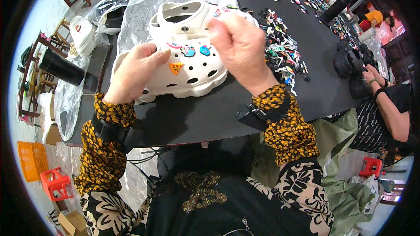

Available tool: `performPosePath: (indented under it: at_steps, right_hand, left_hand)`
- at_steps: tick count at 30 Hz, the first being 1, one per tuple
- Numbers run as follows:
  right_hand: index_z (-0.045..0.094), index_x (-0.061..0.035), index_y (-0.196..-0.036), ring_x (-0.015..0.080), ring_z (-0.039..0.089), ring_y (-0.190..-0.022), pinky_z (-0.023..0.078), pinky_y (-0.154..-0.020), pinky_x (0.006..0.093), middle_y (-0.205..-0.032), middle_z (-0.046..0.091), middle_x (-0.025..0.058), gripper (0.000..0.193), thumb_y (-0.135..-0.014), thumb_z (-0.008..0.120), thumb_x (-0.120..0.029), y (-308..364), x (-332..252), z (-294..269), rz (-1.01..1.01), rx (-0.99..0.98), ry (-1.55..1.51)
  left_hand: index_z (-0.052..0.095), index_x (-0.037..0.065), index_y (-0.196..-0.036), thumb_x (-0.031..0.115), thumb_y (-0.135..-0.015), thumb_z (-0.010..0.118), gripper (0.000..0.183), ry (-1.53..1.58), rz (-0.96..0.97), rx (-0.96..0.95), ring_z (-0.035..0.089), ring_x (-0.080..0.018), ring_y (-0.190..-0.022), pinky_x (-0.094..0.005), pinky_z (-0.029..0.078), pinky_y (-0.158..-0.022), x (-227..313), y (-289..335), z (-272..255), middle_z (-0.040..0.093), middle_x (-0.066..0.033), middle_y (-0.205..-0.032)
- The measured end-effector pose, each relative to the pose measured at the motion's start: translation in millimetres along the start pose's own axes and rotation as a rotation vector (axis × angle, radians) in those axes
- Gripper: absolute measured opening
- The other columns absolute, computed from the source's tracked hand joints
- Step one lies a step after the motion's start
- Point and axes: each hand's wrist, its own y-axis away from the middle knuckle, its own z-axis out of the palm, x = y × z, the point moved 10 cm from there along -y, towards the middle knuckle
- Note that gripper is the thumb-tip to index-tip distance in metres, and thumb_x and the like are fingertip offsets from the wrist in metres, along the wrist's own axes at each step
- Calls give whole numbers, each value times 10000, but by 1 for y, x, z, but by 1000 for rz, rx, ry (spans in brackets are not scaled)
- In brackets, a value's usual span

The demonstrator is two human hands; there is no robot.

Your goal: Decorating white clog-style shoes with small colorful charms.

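A white foam clog (199,75) with round holes lies in front of me on the black table. An orange pizza-slice charm (176,68) and a blue charm (204,50) sit on its upper, with another blue and red charm (188,52) between them. My left hand (133,73) grips the clog's left side, thumb on top. Curled into a fist, my right hand (239,43) is over the clog's right part; whatever its fingers pinch is hidden. More white clog with a heel strap (183,9) and small charms shows behind.
Loose colourful charms (280,48) are heaped to the right and along the far edge. Clear plastic bags (138,15) lie behind the clogs. More white clogs (83,35) stand at left near a black cylinder (61,66). At right, a co-worker's hands (372,75) handle dark clogs.
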Motion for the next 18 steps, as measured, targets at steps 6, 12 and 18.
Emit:
performPosePath:
  at_steps: [6,12,18]
  right_hand:
    - [608,-10,-782,31,411,-563,348,-489,217,-622,476,-40,197,-923,628,-147,-22,7,-56,237,233,-205]
    - [615,-13,-852,78,394,-504,321,-432,231,-637,467,10,190,-946,566,-171,-38,7,-71,330,370,-558]
    - [563,-37,-754,49,415,-506,321,-443,223,-615,472,-20,254,-957,577,-189,-27,16,-50,299,301,-471]
  left_hand:
    - [585,-49,-1054,121,-885,623,243,-498,537,423,627,-223,-802,-319,492,-716,56,55,-15,639,-145,-879]
    - [481,-18,-1254,213,-859,721,517,-76,389,-302,583,-172,-1002,-316,480,-876,37,82,104,577,-100,-1136]
    - [414,-22,-1326,218,-822,775,664,379,251,-546,528,-113,-1027,-289,462,-907,9,80,193,553,-48,-1144]
